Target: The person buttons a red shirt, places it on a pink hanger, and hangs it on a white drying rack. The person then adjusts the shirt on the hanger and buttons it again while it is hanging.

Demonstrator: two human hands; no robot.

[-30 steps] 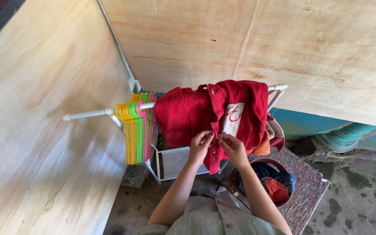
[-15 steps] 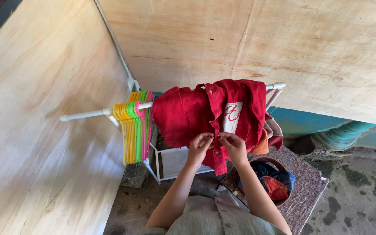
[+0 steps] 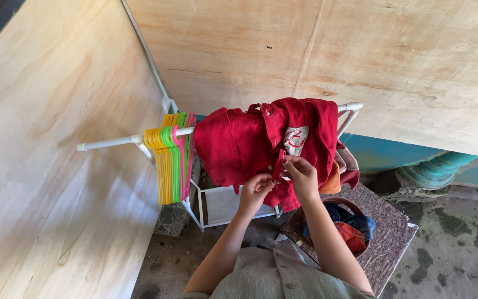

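Note:
A red button-up shirt [image 3: 239, 141] with a white chest patch hangs over a white pipe rack [image 3: 106, 144]. My left hand [image 3: 256, 188] pinches the lower part of the shirt's front placket. Just above it, my right hand [image 3: 301, 173] grips the other edge of the placket. Both hands hold the fabric together at the buttons.
A bunch of yellow, green and pink hangers [image 3: 171, 158] hangs on the rack to the left of the shirt. A brown bowl [image 3: 343, 202] with blue and red clothes sits on a patterned stool [image 3: 389, 232] at the right. Plywood walls [image 3: 56, 138] close in on the left and behind.
Both hands have moved up the placket, the right one higher than the left. The shirt's lower edge has been lifted and bunched, and the white patch has creased.

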